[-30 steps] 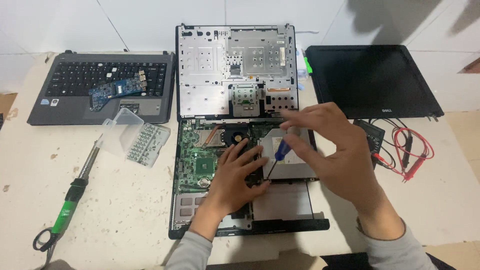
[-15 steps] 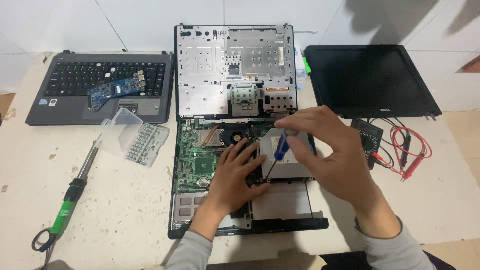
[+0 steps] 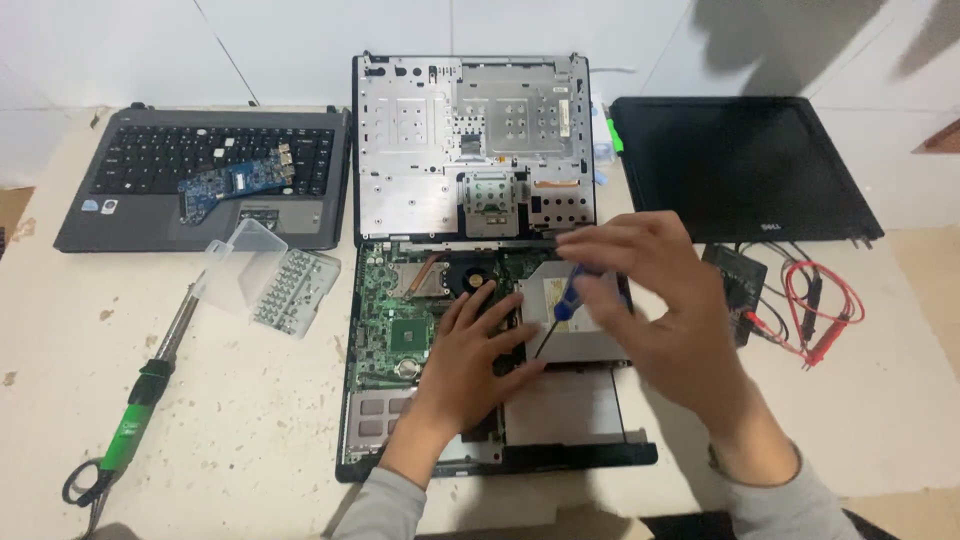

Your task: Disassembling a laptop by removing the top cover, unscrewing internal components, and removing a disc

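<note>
Over the open laptop base (image 3: 400, 440), right hand (image 3: 665, 310) pinches a blue-handled screwdriver (image 3: 562, 305), shaft slanting down-left to the optical drive (image 3: 580, 345), just right of the flat, empty left hand (image 3: 470, 350).

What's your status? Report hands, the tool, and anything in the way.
Left hand flat on the open laptop base. Right hand holds the blue-handled screwdriver over the silver optical drive. Nothing between tool and drive.

To my left lies a grey laptop keyboard deck (image 3: 200, 190) with a blue circuit board (image 3: 235, 185) on it — nearer me, a clear screwdriver-bit case (image 3: 270, 280) and a green-handled soldering iron (image 3: 140, 395). To my right, a black screen panel (image 3: 740, 165) — beside it, a multimeter (image 3: 738, 285) with red probe leads (image 3: 825, 310).
</note>
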